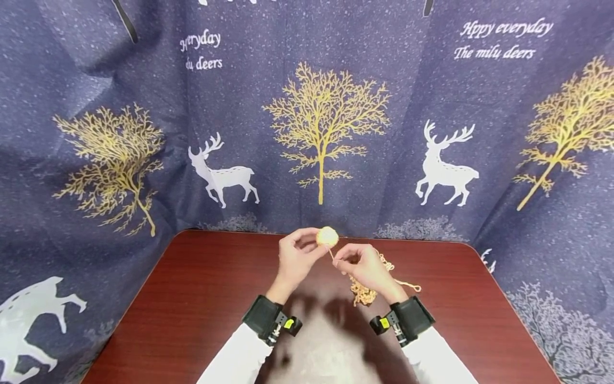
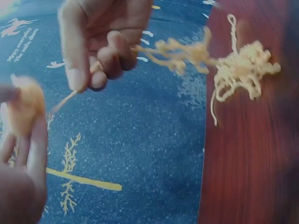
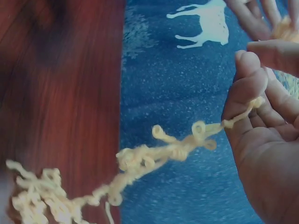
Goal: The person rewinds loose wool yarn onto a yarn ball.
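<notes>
My left hand (image 1: 297,257) holds a small pale-yellow ball of yarn (image 1: 328,236) between thumb and fingers, raised above the far part of the table. A short strand of yarn (image 2: 65,101) runs from the ball to my right hand (image 1: 365,265), which pinches it between thumb and forefinger. More of the yarn passes through the right hand's curled fingers and trails out behind it. This trailing length hangs in curls and loops down to a loose tangled heap of yarn (image 2: 243,67) on the table, partly hidden behind the right hand in the head view.
The reddish-brown wooden table (image 1: 206,298) has its far edge just beyond the hands. Behind it hangs a blue curtain (image 1: 403,176) printed with yellow trees and white deer. One looped yarn end (image 1: 416,288) lies out to the right of the heap.
</notes>
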Demonstrator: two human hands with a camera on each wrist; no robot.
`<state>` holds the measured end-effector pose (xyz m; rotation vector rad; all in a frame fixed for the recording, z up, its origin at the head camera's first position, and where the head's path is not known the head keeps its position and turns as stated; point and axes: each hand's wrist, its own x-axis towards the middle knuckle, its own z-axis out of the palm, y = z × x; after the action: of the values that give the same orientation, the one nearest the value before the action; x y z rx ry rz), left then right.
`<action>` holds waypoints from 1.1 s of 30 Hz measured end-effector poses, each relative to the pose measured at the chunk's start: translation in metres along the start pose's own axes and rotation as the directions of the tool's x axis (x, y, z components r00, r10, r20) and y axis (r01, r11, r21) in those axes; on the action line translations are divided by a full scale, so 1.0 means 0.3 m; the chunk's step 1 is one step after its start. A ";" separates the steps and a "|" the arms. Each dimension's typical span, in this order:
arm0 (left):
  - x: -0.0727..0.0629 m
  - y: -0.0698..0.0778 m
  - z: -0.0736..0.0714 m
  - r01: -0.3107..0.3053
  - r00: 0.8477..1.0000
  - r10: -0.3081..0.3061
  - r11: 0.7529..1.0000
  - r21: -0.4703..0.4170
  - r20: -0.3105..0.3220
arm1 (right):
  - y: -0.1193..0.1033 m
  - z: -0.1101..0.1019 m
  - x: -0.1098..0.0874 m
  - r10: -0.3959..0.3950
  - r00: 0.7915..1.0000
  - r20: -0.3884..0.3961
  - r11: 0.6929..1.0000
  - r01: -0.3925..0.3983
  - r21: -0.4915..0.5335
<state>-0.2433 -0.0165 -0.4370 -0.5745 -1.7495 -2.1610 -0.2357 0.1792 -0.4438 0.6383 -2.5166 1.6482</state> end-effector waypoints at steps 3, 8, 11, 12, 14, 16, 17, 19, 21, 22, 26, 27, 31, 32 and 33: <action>-0.005 -0.016 -0.007 -0.015 0.997 0.031 0.974 0.225 -0.066 | -0.011 0.000 -0.007 -0.021 1.000 0.018 0.998 0.022 -0.063; -0.027 -0.037 -0.028 -0.102 0.993 0.038 0.778 0.620 0.116 | -0.048 -0.032 -0.007 -0.008 1.000 0.024 0.998 0.006 0.059; -0.036 -0.028 -0.032 -0.128 0.942 -0.091 0.792 0.596 0.323 | -0.038 -0.054 0.000 0.012 1.000 -0.004 0.973 -0.011 0.230; -0.036 -0.022 -0.032 -0.114 0.911 -0.135 0.827 0.551 0.390 | -0.024 -0.059 0.003 0.026 1.000 -0.017 0.958 -0.020 0.285; -0.033 -0.014 -0.034 -0.054 0.844 -0.176 0.911 0.408 0.506 | 0.002 -0.064 0.009 0.062 0.997 -0.042 0.931 -0.043 0.363; -0.027 -0.007 -0.036 0.014 0.802 -0.163 0.967 0.256 0.574 | 0.018 -0.064 0.012 0.091 0.994 -0.054 0.906 -0.060 0.419; -0.023 -0.003 -0.036 0.034 0.797 -0.140 0.982 0.187 0.588 | 0.027 -0.063 0.012 0.096 0.994 -0.054 0.899 -0.063 0.432; -0.017 0.006 -0.033 0.072 0.820 -0.098 0.995 0.069 0.564 | 0.042 -0.057 0.009 0.098 0.994 -0.040 0.890 -0.070 0.450; -0.012 0.012 -0.027 0.093 0.866 -0.070 0.995 -0.021 0.494 | 0.051 -0.049 0.004 0.085 0.996 -0.015 0.894 -0.070 0.443; -0.010 0.015 -0.023 0.102 0.893 -0.067 0.993 -0.054 0.445 | 0.052 -0.043 0.002 0.080 0.997 -0.004 0.902 -0.071 0.426; -0.005 0.011 -0.007 0.107 0.977 -0.085 0.988 -0.108 0.193 | 0.027 -0.022 -0.008 0.061 0.998 0.031 0.958 -0.067 0.280; -0.005 0.008 -0.003 0.091 0.989 -0.081 0.993 -0.080 0.127 | 0.014 -0.018 -0.009 0.055 0.998 0.032 0.973 -0.060 0.224; -0.011 -0.008 0.000 0.007 1.000 -0.002 0.973 0.232 -0.022 | -0.025 -0.017 -0.010 0.009 0.999 0.031 0.996 -0.012 0.087; -0.013 -0.010 -0.002 -0.012 1.000 0.020 0.944 0.329 -0.019 | -0.033 -0.020 -0.009 0.000 1.000 0.022 0.997 -0.002 0.083; -0.016 -0.011 -0.004 -0.029 0.999 0.032 0.908 0.418 0.001 | -0.040 -0.025 -0.007 -0.002 1.000 0.012 0.995 0.001 0.098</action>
<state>-0.2409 -0.0172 -0.4423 -0.4753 -2.0993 -1.6821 -0.2305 0.1824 -0.4309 0.6598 -2.4553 1.7819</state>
